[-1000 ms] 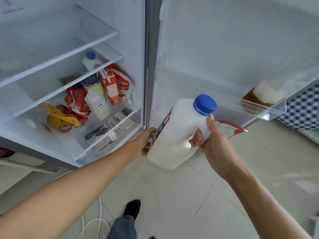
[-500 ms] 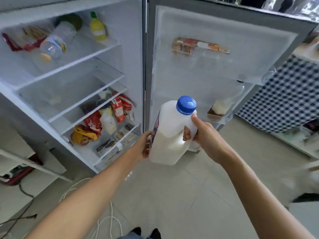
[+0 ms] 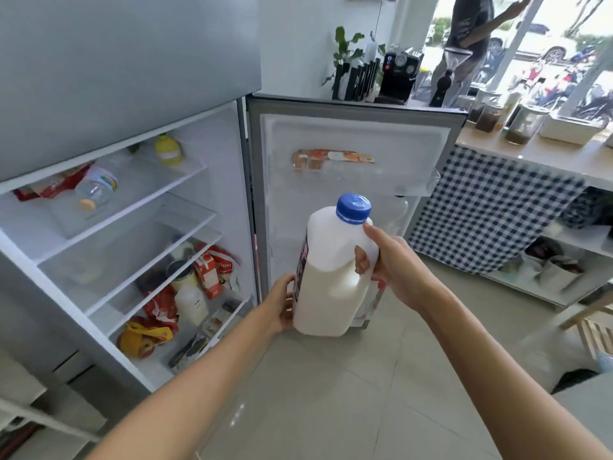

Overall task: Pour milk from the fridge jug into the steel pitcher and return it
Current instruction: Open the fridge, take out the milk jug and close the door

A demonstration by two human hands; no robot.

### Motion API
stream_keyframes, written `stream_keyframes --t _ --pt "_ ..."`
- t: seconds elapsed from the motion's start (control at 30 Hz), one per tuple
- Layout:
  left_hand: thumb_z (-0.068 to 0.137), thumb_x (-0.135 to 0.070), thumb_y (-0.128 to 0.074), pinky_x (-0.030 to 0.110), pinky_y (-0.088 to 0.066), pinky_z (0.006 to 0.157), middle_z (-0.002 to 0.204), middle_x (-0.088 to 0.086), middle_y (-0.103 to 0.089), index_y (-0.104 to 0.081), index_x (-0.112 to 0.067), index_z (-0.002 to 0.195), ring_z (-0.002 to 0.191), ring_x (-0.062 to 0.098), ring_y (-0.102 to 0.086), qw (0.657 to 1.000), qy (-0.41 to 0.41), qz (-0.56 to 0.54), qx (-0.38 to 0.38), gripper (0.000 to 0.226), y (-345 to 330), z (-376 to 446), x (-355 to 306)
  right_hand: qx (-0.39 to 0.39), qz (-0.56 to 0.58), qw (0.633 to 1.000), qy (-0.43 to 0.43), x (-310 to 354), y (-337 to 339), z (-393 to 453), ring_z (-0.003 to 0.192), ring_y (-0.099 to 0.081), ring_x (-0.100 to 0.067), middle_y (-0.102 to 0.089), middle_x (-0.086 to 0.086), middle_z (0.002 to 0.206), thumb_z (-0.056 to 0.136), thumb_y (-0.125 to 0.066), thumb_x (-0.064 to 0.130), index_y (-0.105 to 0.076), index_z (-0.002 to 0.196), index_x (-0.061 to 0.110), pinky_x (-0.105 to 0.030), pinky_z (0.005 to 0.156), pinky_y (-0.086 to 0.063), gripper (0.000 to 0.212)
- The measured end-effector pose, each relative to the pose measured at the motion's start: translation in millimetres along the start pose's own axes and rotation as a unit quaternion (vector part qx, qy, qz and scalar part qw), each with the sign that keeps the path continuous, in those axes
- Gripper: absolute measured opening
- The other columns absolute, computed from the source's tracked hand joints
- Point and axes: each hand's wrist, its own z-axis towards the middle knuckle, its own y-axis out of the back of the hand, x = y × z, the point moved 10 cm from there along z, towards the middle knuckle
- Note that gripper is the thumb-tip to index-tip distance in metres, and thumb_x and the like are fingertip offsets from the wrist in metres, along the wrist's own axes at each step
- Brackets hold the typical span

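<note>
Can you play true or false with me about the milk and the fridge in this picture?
1. The milk jug has a blue cap. True.
2. The jug is sitting on a fridge shelf. False: it is held up in the air in front of the open fridge door.
3. The right hand grips the jug's handle. True.
4. The left hand is holding a steel pitcher. False: it rests against the jug's lower side, and no steel pitcher is in view.
5. The jug is full to the top. False: the milk line sits partway up, below the neck.
6. A blue and white checked cloth hangs under the counter on the right. True.
</note>
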Motion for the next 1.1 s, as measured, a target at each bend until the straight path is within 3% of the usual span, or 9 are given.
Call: stream_keyframes --t 0.13,0.23,0.33,0.4,0.53,0.63,0.9,1.0,1.1 --pt "0.076 -0.041 -0.062 0.032 -0.051 0.068 0.065 0.006 -0.054 -0.06 -0.009 0.067 0.072 0.026 -0.055 1.0 0.0 0.007 0.024 0.034 -36.7 6.6 -11.7 -0.083 0.034 0.996 -0.017 2.9 39.8 6.2 0.054 -0.042 -0.013 -0.049 0.001 0.056 0.087 -0.049 0.055 -0.06 0.075 0.012 -0.033 0.068 -0.032 0.046" --pt "0.077 -0.038 -0.06 0.029 -0.051 0.059 0.058 0.004 -0.053 -0.059 -0.01 0.059 0.062 0.023 -0.053 0.999 -0.006 0.012 0.036 0.033 -73.1 16.4 -20.4 -0.121 0.084 0.989 -0.009 8.4 75.2 13.1 0.054 -0.04 -0.011 -0.048 0.003 0.054 0.089 -0.052 0.051 -0.06 0.091 0.009 -0.034 0.072 -0.033 0.043" --pt "0.079 -0.036 -0.058 0.026 -0.049 0.053 0.05 0.002 -0.052 -0.061 -0.012 0.048 0.051 0.02 -0.053 0.999 -0.01 0.011 0.049 0.039 -116.8 30.9 -28.8 -0.137 0.105 0.985 0.008 14.7 115.8 22.7 0.051 -0.038 -0.009 -0.042 0.001 0.056 0.091 -0.053 0.047 -0.057 0.093 0.007 -0.029 0.069 -0.034 0.04" --pt "0.081 -0.035 -0.056 0.026 -0.049 0.053 0.044 0.002 -0.053 -0.063 -0.012 0.042 0.046 0.019 -0.053 0.998 -0.006 0.012 0.065 0.045 -150.7 40.9 -33.9 -0.145 0.119 0.982 0.015 17.4 145.6 30.2 0.05 -0.037 -0.009 -0.038 -0.001 0.059 0.09 -0.054 0.044 -0.055 0.092 0.007 -0.028 0.067 -0.033 0.036" --pt "0.081 -0.032 -0.057 0.033 -0.047 0.071 0.053 0.006 -0.049 -0.056 -0.008 0.061 0.06 0.022 -0.046 0.995 0.024 0.025 0.095 0.032 -216.5 63.1 -37.5 -0.153 0.119 0.981 0.015 20.5 207.7 45.0 0.049 -0.036 -0.009 -0.036 -0.001 0.058 0.089 -0.055 0.04 -0.051 0.073 0.011 -0.029 0.067 -0.031 0.034" --pt "0.085 -0.032 -0.057 0.031 -0.047 0.067 0.064 0.006 -0.045 -0.051 -0.011 0.068 0.058 0.019 -0.042 0.992 0.03 0.047 0.114 0.028 -257.3 81.0 -41.9 -0.158 0.116 0.981 0.016 22.8 250.5 56.6 0.049 -0.035 -0.011 -0.034 -0.003 0.058 0.09 -0.055 0.038 -0.053 0.065 0.012 -0.027 0.064 -0.032 0.036" --pt "0.091 -0.041 -0.058 0.028 -0.053 0.07 0.075 0.006 -0.057 -0.06 -0.009 0.076 0.068 0.018 -0.056 0.989 0.019 0.078 0.123 0.035 -329.5 119.7 -39.2 -0.154 0.12 0.981 0.021 17.4 340.6 84.1 0.052 -0.032 -0.013 -0.034 -0.002 0.058 0.089 -0.055 0.034 -0.052 0.07 0.012 -0.027 0.06 -0.031 0.03" --pt "0.095 -0.036 -0.053 0.024 -0.047 0.065 0.08 0.005 -0.058 -0.058 -0.012 0.082 0.067 0.015 -0.054 0.965 -0.063 0.241 0.082 0.028 -340.0 127.5 -68.5 -0.153 0.115 0.981 0.017 11.2 364.7 93.3 0.051 -0.031 -0.012 -0.031 -0.004 0.061 0.09 -0.054 0.034 -0.052 0.075 0.009 -0.024 0.06 -0.035 0.029" --pt "0.096 -0.027 -0.05 0.029 -0.043 0.073 0.087 0.011 -0.055 -0.058 -0.011 0.092 0.078 0.019 -0.051 0.889 -0.225 0.399 0.024 0.018 -359.6 116.7 -142.8 -0.161 0.114 0.98 0.01 2.3 384.2 101.4 0.051 -0.03 -0.012 -0.032 -0.005 0.061 0.091 -0.054 0.033 -0.053 0.08 0.007 -0.02 0.059 -0.04 0.028"
